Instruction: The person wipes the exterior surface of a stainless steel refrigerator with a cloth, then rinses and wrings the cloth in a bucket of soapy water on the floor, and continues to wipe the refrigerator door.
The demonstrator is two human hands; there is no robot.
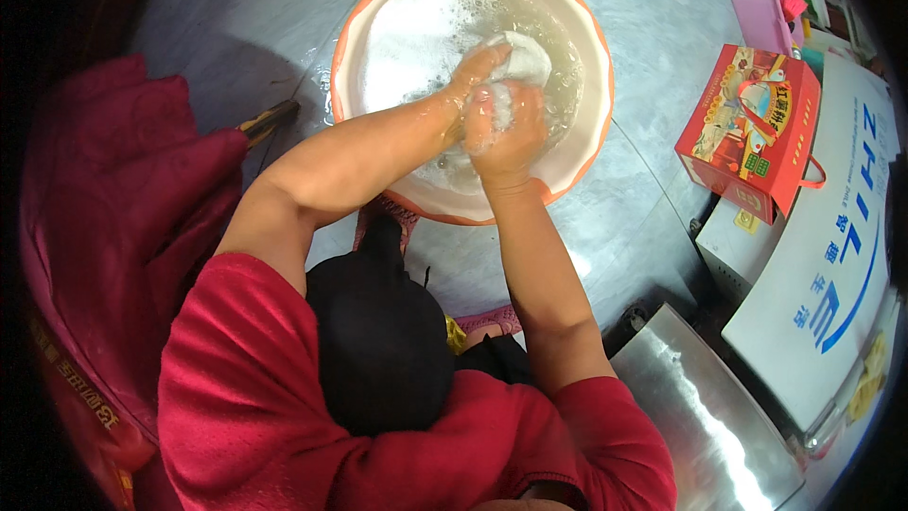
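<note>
A round basin [600, 121], pale with an orange scalloped rim, stands on the floor before me, holding cloudy water. A thick bank of white suds [408, 39] covers its left side. In the basin's right half, my left hand [479, 72] grips a wet white cloth [526, 60], which bulges out beyond the fingers. Just nearer to me, my right hand [509, 124] is curled in a fist against the left one. White foam or cloth shows over its fingers, and the lower part of the bundle is hidden by both hands.
Grey floor tiles [638, 64] surround the basin. To the right are a red carton with a handle [752, 128], a pink container [762, 18], a white panel bearing writing [809, 255] and a stainless-steel surface [709, 411]. Dark red fabric [135, 213] hangs at the left, near a stick-like end [273, 121].
</note>
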